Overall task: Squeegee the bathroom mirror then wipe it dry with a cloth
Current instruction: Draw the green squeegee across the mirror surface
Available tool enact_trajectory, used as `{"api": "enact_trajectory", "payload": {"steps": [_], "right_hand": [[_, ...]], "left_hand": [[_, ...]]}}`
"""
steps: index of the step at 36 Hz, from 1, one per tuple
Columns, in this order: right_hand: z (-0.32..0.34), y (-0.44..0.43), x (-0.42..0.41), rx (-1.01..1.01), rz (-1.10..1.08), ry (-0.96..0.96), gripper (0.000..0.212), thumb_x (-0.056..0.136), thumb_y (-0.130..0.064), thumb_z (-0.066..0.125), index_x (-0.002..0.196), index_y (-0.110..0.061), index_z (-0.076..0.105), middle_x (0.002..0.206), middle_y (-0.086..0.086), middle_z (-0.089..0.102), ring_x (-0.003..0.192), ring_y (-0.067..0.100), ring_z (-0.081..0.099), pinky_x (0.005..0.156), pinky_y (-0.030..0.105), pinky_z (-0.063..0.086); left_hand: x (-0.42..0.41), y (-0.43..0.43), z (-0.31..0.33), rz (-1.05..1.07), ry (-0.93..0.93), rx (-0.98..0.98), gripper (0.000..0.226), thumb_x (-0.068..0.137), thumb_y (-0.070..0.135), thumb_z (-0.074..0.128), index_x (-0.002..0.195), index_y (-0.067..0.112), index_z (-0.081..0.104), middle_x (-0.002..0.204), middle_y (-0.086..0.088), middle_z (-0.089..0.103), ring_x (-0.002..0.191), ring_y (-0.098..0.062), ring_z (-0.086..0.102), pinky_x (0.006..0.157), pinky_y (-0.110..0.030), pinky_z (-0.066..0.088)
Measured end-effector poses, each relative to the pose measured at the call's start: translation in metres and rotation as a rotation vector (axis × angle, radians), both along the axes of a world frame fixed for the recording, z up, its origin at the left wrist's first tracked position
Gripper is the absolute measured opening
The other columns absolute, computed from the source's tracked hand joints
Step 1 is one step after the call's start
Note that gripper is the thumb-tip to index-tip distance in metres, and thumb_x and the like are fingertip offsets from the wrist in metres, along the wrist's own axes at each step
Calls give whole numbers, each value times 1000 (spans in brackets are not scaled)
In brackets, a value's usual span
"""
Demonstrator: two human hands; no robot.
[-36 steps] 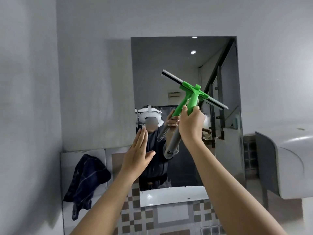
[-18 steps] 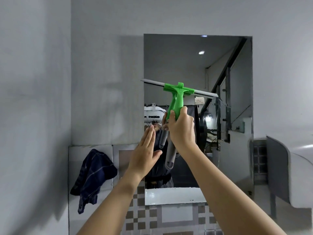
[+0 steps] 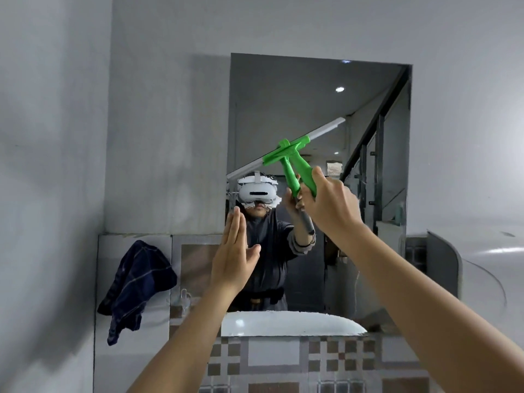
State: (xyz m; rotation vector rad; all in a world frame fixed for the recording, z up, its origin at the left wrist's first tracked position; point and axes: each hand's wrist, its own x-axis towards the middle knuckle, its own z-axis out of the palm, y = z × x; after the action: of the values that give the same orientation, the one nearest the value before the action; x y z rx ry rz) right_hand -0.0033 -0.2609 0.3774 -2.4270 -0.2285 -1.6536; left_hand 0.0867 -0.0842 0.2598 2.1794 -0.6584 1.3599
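Observation:
A rectangular mirror (image 3: pixel 289 103) hangs on the grey wall ahead. My right hand (image 3: pixel 330 204) grips the green handle of a squeegee (image 3: pixel 289 157), whose grey blade lies tilted across the glass, right end high, left end at the mirror's left edge. My left hand (image 3: pixel 234 258) is held up flat with fingers together, empty, near the mirror's lower left edge. A dark blue checked cloth (image 3: pixel 136 285) hangs on the tiled wall to the left of the mirror, below its level.
A white basin rim (image 3: pixel 283 323) sits just under the mirror, above checked tiles. A grey wall stands close on the left. A rounded white fixture (image 3: pixel 465 251) juts out on the right. The mirror reflects a person with a headset.
The squeegee blade has swung from right-end-low through level to right-end-high, and it has shifted left on the mirror. My left hand stays raised and flat.

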Motion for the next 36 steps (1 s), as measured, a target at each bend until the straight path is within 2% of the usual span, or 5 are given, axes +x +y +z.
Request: {"api": "enact_trajectory", "payload": {"steps": [7, 15, 29, 33, 36], "right_hand": [[15, -21, -11, -108, -94, 17, 44, 95, -29, 44, 134, -11, 38, 94, 13, 63, 71, 29, 56, 58, 31, 35], [32, -63, -19, -166, -129, 65, 36, 92, -27, 45, 127, -22, 41, 95, 6, 62, 74, 27, 56, 65, 33, 45], [-2, -137, -21, -41, -62, 81, 31, 93, -26, 50, 123, -25, 44, 93, 3, 63, 72, 25, 57, 64, 37, 51], [-18, -145, -21, 18, -71, 96, 35, 93, -25, 50, 127, -26, 43, 93, 5, 61, 73, 25, 52, 60, 30, 39], [-31, -148, -20, 88, -63, 111, 42, 92, -24, 51, 132, -25, 42, 96, 4, 61, 77, 28, 53, 60, 33, 42]], "left_hand": [[3, -2, -4, -8, 14, -37, 83, 89, 26, 59, 147, 10, 2, 157, 0, -5, 144, -12, -3, 110, -30, 28], [1, -6, -2, 26, 22, -20, 80, 92, 29, 54, 147, 11, -1, 155, 4, -13, 142, -11, -11, 104, -18, 14], [4, -2, -4, 39, 15, -14, 84, 89, 34, 56, 147, 13, 1, 156, 4, -6, 143, -13, -4, 107, -29, 23], [5, -2, -4, 59, 20, -2, 84, 89, 37, 56, 147, 13, 0, 156, 4, -7, 143, -12, -6, 109, -33, 29], [4, -1, -3, 79, 24, 11, 83, 89, 39, 55, 148, 11, 3, 156, 4, -6, 143, -12, -6, 108, -36, 31]]}}
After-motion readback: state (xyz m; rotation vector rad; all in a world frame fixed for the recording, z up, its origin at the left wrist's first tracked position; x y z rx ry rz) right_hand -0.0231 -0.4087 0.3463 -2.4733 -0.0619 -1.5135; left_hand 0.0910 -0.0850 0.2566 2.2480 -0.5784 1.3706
